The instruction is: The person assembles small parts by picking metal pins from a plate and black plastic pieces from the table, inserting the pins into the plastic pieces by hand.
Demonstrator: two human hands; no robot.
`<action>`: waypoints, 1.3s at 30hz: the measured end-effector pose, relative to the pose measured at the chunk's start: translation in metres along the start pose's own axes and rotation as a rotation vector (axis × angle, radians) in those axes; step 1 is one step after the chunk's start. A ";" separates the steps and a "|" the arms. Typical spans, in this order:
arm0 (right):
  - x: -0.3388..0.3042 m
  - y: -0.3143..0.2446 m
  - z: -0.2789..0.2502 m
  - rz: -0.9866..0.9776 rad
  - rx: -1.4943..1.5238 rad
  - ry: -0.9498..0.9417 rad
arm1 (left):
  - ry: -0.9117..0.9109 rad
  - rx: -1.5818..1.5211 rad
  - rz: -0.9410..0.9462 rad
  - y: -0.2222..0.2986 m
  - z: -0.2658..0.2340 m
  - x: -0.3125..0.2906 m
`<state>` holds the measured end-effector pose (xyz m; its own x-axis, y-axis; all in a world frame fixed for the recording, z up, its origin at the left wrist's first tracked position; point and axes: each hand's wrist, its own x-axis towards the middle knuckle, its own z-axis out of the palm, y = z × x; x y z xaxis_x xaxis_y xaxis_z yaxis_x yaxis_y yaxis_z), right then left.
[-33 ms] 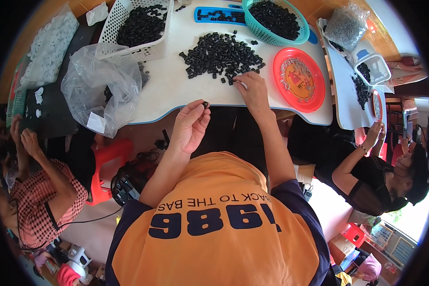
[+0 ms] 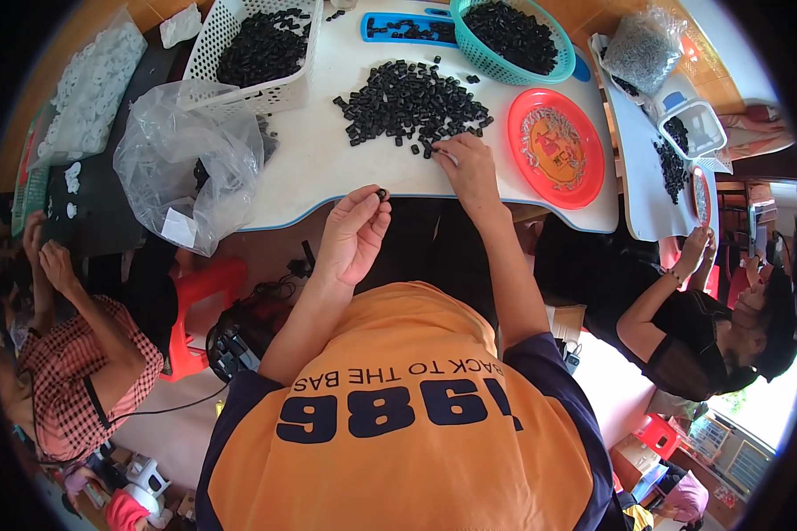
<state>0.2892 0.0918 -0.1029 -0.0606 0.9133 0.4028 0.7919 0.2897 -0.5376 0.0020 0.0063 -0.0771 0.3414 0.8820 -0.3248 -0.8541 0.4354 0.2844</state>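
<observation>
My left hand is raised just off the table's near edge, thumb and fingers pinching a small black plastic part. Its fine shape is too small to tell. My right hand reaches over the tabletop, its fingertips closed on another small black part at the near side of the pile. A broad loose pile of black plastic parts lies in front of me. To its right, a red round plate holds many small silvery metal pieces around its printed middle.
Behind the pile are a blue tray and a green basket of black parts. A white perforated basket and a clear plastic bag lie left on the white table. Co-workers sit left and right, near a red stool.
</observation>
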 end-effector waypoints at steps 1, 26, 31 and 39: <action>0.000 0.002 0.001 -0.004 -0.016 -0.025 | 0.000 0.000 0.000 0.000 0.000 0.001; -0.041 -0.147 -0.064 0.458 0.887 -0.232 | -0.055 0.343 0.150 0.006 0.025 -0.018; -0.048 -0.151 -0.060 0.443 0.824 -0.193 | -0.051 0.436 0.166 0.009 0.026 -0.021; -0.045 -0.166 -0.060 0.363 0.686 -0.116 | -0.055 0.363 0.125 0.013 0.023 -0.019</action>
<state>0.1969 -0.0149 0.0130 0.0368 0.9978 0.0544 0.2243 0.0448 -0.9735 -0.0063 -0.0010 -0.0469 0.2726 0.9364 -0.2212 -0.6996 0.3507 0.6226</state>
